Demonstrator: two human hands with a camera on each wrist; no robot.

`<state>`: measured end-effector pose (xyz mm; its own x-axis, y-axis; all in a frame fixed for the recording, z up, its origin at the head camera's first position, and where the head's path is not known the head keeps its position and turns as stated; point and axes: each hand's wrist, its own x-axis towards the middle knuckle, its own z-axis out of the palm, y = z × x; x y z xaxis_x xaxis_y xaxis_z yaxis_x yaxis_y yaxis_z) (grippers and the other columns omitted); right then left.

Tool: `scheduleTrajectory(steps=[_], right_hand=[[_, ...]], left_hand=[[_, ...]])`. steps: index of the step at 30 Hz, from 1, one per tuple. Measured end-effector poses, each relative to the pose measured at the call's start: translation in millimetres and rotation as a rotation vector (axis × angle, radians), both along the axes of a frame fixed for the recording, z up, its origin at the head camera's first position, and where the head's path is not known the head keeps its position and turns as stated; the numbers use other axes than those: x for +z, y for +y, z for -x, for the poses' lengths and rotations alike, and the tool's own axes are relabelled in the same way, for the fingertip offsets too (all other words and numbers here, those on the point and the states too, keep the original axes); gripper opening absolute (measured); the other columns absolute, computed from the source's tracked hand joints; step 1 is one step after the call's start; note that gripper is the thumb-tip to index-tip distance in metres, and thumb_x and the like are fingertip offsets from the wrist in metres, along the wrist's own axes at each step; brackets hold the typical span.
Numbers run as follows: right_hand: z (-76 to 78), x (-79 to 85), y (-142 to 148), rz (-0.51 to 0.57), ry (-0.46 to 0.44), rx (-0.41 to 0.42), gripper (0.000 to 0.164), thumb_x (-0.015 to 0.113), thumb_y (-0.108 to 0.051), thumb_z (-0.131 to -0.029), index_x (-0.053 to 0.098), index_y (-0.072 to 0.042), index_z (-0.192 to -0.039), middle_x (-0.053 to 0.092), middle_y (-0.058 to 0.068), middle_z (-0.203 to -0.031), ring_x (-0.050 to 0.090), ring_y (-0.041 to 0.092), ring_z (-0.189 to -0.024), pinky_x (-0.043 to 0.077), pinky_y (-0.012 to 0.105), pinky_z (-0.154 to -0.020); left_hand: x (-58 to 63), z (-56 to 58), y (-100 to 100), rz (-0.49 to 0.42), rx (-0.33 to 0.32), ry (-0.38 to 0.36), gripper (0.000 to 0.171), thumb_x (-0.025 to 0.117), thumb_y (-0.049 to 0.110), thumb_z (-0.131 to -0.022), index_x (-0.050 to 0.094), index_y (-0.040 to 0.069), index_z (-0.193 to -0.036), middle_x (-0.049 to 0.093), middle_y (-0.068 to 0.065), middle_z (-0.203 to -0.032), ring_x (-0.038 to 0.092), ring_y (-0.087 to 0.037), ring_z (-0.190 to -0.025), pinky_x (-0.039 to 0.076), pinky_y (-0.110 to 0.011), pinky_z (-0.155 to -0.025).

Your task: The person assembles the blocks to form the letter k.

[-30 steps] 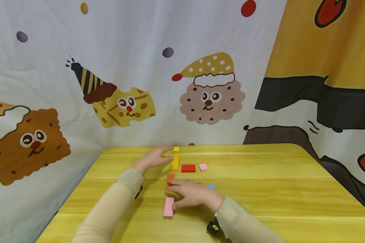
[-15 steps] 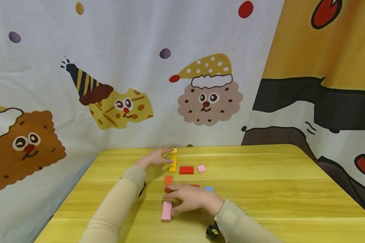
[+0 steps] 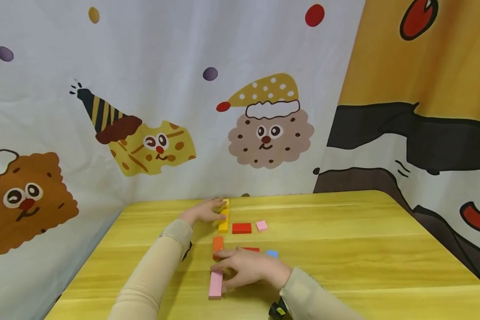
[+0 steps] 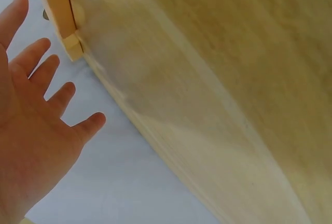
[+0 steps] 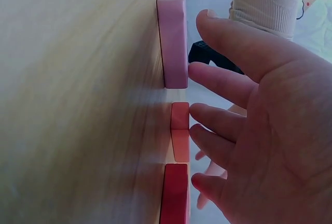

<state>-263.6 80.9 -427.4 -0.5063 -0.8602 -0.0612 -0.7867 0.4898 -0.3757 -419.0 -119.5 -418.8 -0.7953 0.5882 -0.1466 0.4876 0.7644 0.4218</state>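
Note:
At the table's far side my left hand [image 3: 205,211] reaches over the yellow blocks [image 3: 223,226], which stand in a line and are partly covered by its fingers. In the left wrist view the left hand [image 4: 39,115] has its fingers spread beside those yellow blocks [image 4: 56,6]. Nearer, my right hand [image 3: 251,268] hovers palm down by a long pink block [image 3: 215,286] and an orange block [image 3: 218,242]. In the right wrist view its fingers extend toward the pink block [image 5: 174,40], the orange block [image 5: 180,130] and a red block [image 5: 175,195]. Whether they touch is unclear.
A red block [image 3: 242,228] and a small pink block [image 3: 262,226] lie right of the yellow ones. Behind the right hand show a blue block [image 3: 272,254] and part of another red block [image 3: 250,250]. A printed curtain [image 3: 172,53] hangs behind the wooden table [image 3: 344,249].
The head view has shifted slightly. My right hand has come closer to the far end of the long pink block, baring more of the orange one. My left hand has edged rightward over the yellow blocks.

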Motion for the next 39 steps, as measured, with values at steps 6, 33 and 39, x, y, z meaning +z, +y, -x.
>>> scheduleTrajectory(steps=[6, 33, 39], right_hand=[[-0.9, 2.4, 0.2, -0.005, 0.01, 0.001, 0.051, 0.061, -0.045, -0.094, 0.055, -0.023, -0.139, 0.036, 0.004, -0.153, 0.031, 0.014, -0.14, 0.03, 0.056, -0.108], [-1.0, 0.7, -3.3, -0.02, 0.005, -0.023, 0.05, 0.065, -0.042, -0.092, 0.056, -0.025, -0.138, 0.037, 0.001, -0.152, 0.03, 0.009, -0.14, 0.032, 0.055, -0.108], [-0.6, 0.3, -2.3, -0.019, 0.008, -0.023, 0.051, 0.065, -0.042, -0.091, 0.056, -0.025, -0.138, 0.038, 0.001, -0.152, 0.03, 0.009, -0.14, 0.032, 0.055, -0.107]], left_hand=[[-2.8, 3.3, 2.1, 0.009, -0.016, -0.019, 0.067, 0.059, 0.035, -0.097, 0.034, 0.006, -0.151, 0.023, -0.015, -0.158, 0.012, -0.041, -0.144, 0.014, -0.058, -0.113], [-7.4, 8.4, 5.1, 0.048, -0.003, 0.144, 0.057, 0.062, 0.032, -0.095, 0.047, 0.004, -0.143, 0.042, -0.015, -0.148, 0.031, -0.038, -0.138, 0.022, -0.052, -0.113], [-7.5, 8.5, 6.8, 0.048, 0.01, 0.135, 0.058, 0.061, 0.034, -0.095, 0.046, 0.006, -0.144, 0.041, -0.014, -0.149, 0.029, -0.038, -0.139, 0.022, -0.053, -0.113]])
